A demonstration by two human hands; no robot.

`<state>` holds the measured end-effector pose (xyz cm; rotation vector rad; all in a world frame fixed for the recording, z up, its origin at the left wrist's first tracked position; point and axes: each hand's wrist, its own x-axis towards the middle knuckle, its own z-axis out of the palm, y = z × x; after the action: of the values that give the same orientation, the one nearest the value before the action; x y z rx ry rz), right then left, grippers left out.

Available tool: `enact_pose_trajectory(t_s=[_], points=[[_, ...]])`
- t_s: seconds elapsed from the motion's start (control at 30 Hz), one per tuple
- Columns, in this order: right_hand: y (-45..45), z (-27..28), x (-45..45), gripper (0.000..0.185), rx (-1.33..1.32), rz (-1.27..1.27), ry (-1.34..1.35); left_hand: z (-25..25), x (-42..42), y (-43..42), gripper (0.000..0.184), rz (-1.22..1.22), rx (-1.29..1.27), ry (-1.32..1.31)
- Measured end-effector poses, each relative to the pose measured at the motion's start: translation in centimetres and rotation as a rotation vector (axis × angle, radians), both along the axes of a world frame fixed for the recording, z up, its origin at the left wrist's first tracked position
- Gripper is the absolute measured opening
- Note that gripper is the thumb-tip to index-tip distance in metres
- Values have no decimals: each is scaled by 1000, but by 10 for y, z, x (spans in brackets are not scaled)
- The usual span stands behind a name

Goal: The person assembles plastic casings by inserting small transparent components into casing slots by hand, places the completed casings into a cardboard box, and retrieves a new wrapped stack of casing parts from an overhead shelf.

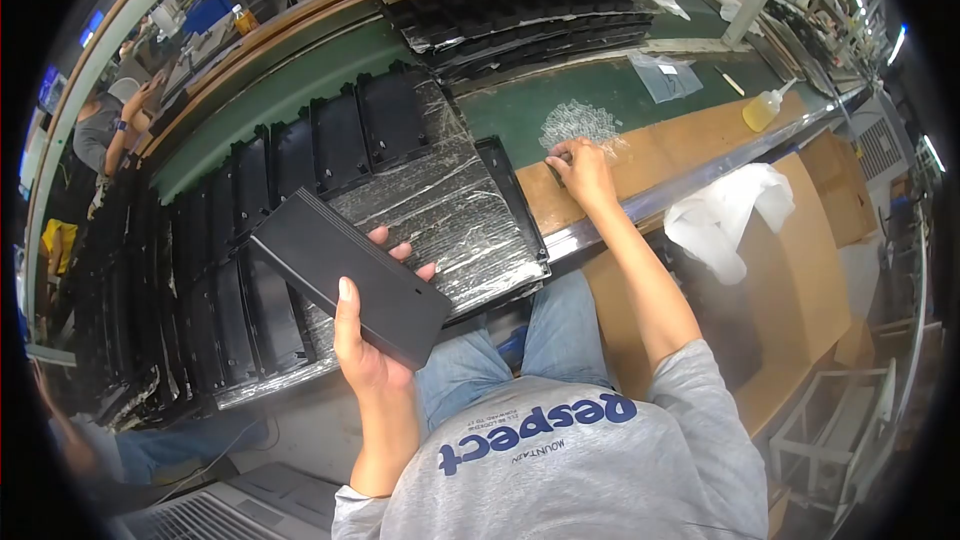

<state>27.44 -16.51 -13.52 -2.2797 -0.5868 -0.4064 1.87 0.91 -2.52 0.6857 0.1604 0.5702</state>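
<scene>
My left hand (368,355) grips a long black plastic case (350,280), tilted above a foil-wrapped tray, thumb on the near side and fingertips round the far side. A small hole shows near the case's right end. My right hand (582,172) is at the near edge of a pile of small clear plastic pieces (575,122). Its thumb and fingers are pinched together; anything between them is too small to make out. Rows of black plastic shells (335,140) lie beside the silvery wrapped surface (455,210), left of my right hand.
A stack of black trays (520,15) stands at the back. A clear plastic bag (665,78) and a bottle of yellow liquid (763,110) sit at the right. White wrapping (728,220) lies over cardboard. Other people are at the left edge.
</scene>
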Motion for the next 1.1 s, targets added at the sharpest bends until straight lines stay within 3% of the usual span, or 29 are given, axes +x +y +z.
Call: enact_pose_trajectory(t_s=[0.2, 0.27, 0.33, 0.4, 0.47, 0.6, 0.9, 1.03, 1.1], points=[[1, 27, -19, 9, 105, 43, 23, 0, 2, 0, 55, 8, -15, -45], [6, 60, -54, 11, 477, 112, 328, 1, 5, -3, 57, 1, -43, -78], [15, 105, -105, 12, 632, 300, 585, 2, 8, -4, 61, -74, -85, -158], [17, 134, -147, 14, 616, 522, 823, 4, 9, -7, 63, -74, -57, -139], [22, 136, -169, 13, 630, 716, 704, 6, 10, -10, 66, -110, -20, -155], [26, 142, -177, 15, 500, 731, 654, 5, 6, -13, 66, -96, 90, -190], [30, 149, -185, 6, 556, 639, 762, 16, 1, -20, 67, 7, 298, -139], [30, 152, -191, 6, 436, 580, 641, 17, -1, -20, 69, 9, 419, -106], [30, 150, -197, 8, 311, 568, 337, 16, -1, -23, 70, 32, 427, -110]])
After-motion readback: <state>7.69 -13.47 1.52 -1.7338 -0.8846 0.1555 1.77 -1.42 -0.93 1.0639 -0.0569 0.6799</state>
